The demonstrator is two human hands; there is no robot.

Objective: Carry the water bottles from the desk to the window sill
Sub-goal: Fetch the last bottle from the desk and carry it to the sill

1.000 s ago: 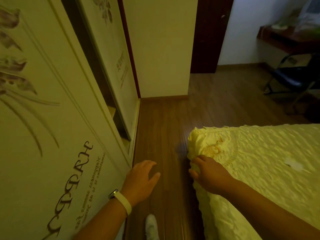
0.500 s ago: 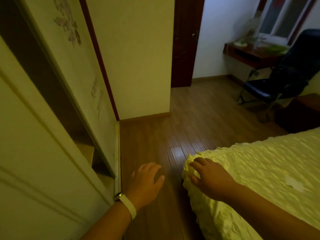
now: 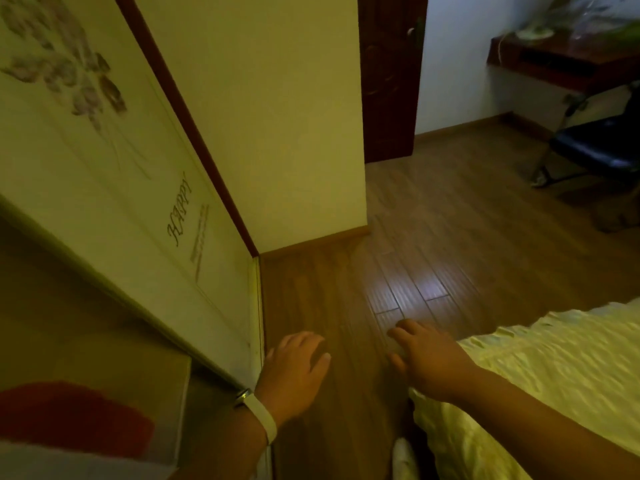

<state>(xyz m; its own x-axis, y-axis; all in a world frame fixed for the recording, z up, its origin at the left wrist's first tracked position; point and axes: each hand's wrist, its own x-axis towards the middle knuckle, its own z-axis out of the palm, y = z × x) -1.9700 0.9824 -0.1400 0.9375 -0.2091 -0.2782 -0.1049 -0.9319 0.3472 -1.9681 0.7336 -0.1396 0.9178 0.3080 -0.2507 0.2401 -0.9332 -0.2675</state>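
Observation:
My left hand, with a white band on its wrist, hangs over the wooden floor with relaxed fingers and holds nothing. My right hand reaches forward past the corner of the bed, fingers spread and empty. The dark wooden desk stands at the far right against the wall, with blurred clear and green items on top. I cannot make out any water bottle for certain. No window sill is in view.
A wardrobe with a printed sliding door runs along the left. The yellow-covered bed fills the lower right. A dark chair stands by the desk. A wall corner and dark door lie ahead across the wooden floor.
The view has moved forward along the wardrobe. My right hand has come off the bed corner and now hovers over the floor. The desk and chair look nearer.

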